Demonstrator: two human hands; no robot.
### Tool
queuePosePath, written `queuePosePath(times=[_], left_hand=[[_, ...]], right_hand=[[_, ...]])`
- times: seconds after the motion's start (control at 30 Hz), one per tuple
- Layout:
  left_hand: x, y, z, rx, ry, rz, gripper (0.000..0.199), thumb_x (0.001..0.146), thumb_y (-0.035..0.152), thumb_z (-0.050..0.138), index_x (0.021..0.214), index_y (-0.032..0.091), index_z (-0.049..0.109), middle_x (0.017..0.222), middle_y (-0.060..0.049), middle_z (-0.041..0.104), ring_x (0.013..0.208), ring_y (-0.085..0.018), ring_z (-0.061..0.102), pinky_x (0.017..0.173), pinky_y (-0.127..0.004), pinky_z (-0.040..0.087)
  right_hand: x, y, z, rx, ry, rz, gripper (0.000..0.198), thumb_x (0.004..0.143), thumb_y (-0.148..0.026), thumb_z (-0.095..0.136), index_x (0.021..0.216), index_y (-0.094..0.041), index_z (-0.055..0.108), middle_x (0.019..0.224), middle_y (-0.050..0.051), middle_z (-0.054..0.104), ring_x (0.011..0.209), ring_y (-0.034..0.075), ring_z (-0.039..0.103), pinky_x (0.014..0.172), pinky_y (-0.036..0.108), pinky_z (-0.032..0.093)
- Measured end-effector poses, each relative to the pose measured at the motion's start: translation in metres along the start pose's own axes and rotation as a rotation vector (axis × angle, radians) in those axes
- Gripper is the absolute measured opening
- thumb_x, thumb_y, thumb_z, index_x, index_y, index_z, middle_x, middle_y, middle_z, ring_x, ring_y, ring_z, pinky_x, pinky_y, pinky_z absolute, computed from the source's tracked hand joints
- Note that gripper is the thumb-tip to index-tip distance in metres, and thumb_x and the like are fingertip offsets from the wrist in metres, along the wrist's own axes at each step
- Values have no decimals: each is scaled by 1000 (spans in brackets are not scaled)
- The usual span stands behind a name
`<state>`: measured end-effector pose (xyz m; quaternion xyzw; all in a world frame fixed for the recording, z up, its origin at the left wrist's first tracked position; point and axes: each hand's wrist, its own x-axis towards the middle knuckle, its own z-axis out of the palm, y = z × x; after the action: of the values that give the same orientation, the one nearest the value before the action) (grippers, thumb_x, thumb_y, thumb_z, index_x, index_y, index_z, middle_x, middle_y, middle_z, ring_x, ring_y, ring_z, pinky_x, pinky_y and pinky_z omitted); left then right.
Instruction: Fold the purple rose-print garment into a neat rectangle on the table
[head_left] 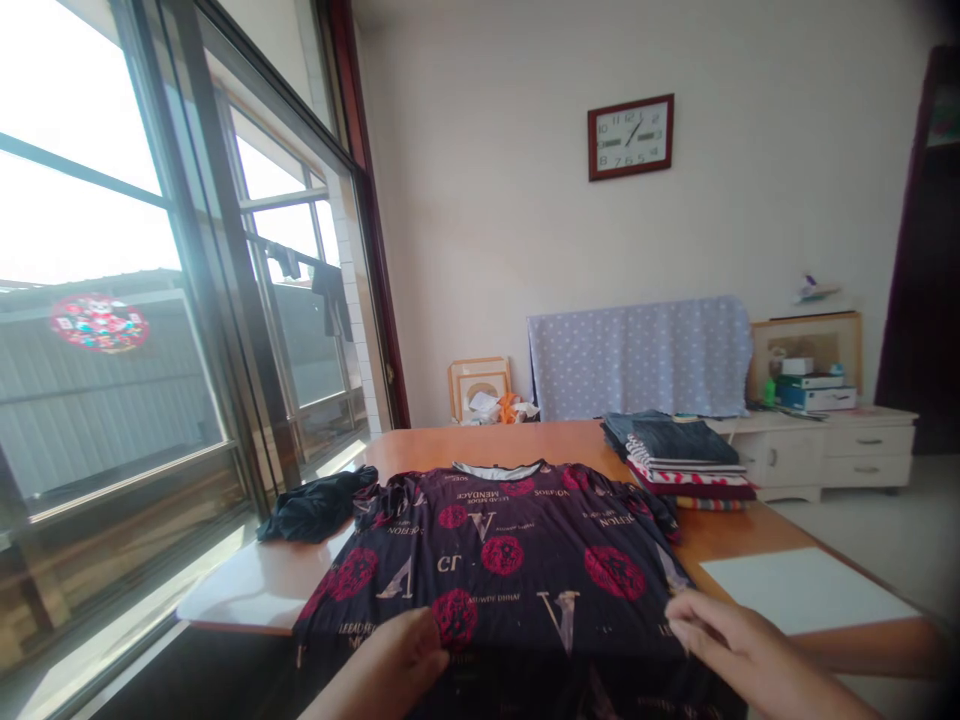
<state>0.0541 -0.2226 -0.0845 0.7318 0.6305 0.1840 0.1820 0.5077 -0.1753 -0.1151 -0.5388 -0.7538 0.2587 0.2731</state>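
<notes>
A stack of folded clothes (686,463) sits on the far right of the wooden table (480,442), a crumpled dark garment (315,505) at its left edge. A wall clock (630,137) hangs above a polka-dot cloth (640,355). A white drawer cabinet (829,450) carries boxes (814,390).

Home (wall clock (630,137), folded clothes (686,462))

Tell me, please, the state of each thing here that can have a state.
Printed shirt: spread flat on the table, neck away from the person.
Left hand: resting on the shirt's near part.
Right hand: fingers pinching the shirt's right edge.
Clothes stack: folded, piled on the table.
Dark garment: crumpled, unfolded, at the table's left edge.
White board: lying flat on the table.
Cabinet drawers: shut.
</notes>
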Motion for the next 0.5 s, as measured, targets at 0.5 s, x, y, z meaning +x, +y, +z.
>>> queuePosePath(times=[0.5], left_hand=[[117,-101,13,460,93,-280,73,93,63,39,157,27,39,167,-7,24,156,-33,15,123,-56,17]], right_hand=[[116,11,70,-360,20,65,77,93,-69,41,153,-21,47,163,8,37,154,30,26,126,48,20]])
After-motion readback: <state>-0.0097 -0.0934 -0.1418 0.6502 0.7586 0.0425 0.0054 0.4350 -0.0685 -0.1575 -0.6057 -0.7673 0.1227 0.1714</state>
